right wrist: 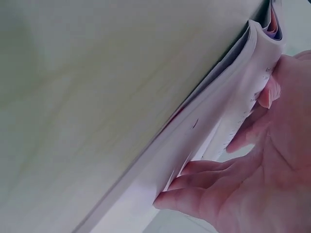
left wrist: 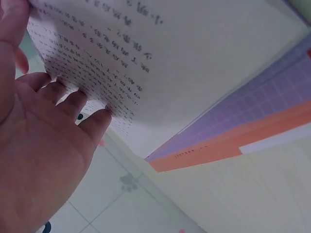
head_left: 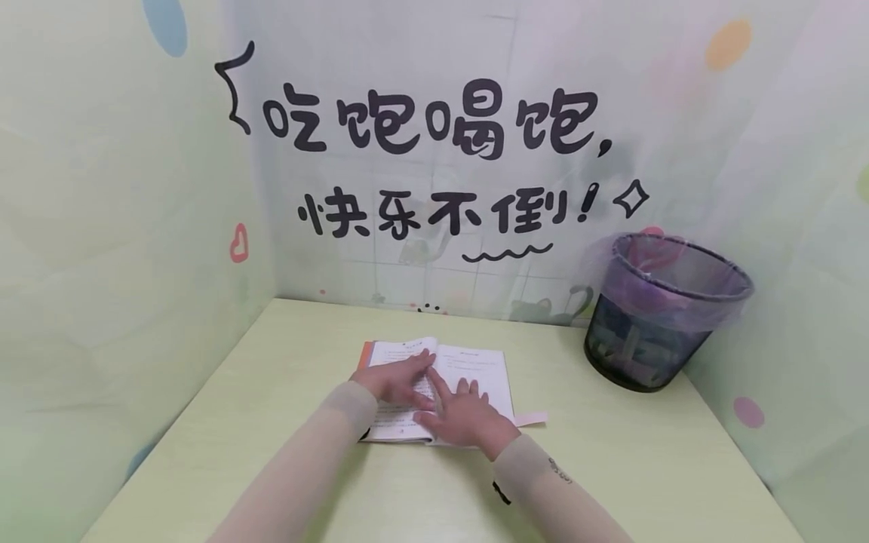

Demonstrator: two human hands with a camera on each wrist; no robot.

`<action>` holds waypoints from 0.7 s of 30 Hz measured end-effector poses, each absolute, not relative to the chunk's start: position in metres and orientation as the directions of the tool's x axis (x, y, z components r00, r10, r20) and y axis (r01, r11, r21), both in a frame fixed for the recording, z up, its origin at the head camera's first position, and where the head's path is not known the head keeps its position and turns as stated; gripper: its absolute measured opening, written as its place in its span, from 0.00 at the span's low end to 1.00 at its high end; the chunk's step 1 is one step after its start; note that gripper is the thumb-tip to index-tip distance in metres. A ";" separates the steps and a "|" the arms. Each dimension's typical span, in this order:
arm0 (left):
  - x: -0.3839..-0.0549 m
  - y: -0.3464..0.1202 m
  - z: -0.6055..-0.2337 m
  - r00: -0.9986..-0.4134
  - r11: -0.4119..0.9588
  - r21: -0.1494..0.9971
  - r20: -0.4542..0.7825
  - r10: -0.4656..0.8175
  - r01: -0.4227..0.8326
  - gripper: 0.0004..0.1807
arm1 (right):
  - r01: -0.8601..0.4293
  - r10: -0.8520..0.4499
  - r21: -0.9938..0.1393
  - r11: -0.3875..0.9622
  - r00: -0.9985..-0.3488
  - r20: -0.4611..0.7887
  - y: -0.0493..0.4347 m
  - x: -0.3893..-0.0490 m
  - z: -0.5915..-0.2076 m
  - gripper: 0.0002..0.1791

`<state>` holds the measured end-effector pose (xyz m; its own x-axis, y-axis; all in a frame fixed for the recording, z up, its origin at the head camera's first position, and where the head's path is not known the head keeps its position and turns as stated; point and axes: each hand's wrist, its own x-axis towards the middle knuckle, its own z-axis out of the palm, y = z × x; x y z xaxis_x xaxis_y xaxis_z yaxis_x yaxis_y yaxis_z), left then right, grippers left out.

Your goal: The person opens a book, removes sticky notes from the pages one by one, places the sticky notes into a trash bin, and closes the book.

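Left grip [head_left: 400, 380] and right grip [head_left: 468, 417], both released, are pressing an open printed book [head_left: 478, 363], lying on the bench [head_left: 224, 411]

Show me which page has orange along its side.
The left page: an orange edge shows beyond it; beside the right page is a pink strip instead.

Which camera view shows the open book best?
The head view: both pages of the book are in frame, though the left hand and right hand cover parts. The left wrist view shows mainly one printed page; the right wrist view, mostly a foreshortened edge.
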<state>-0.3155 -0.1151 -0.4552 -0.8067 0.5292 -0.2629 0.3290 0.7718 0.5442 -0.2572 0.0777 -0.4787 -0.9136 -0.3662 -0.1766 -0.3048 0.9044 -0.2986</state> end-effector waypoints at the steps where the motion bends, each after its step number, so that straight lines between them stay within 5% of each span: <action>1: -0.315 -0.114 -0.455 -0.809 0.775 0.541 -0.264 0.525 0.326 0.58 | -0.300 -0.362 -0.305 0.904 -0.916 -0.173 0.079 -0.258 -0.479 0.54; 21: -0.312 -0.102 -0.462 -0.828 0.783 0.529 -0.239 0.507 0.327 0.57 | -0.273 -0.377 -0.422 0.864 -0.907 -0.186 0.100 -0.258 -0.470 0.57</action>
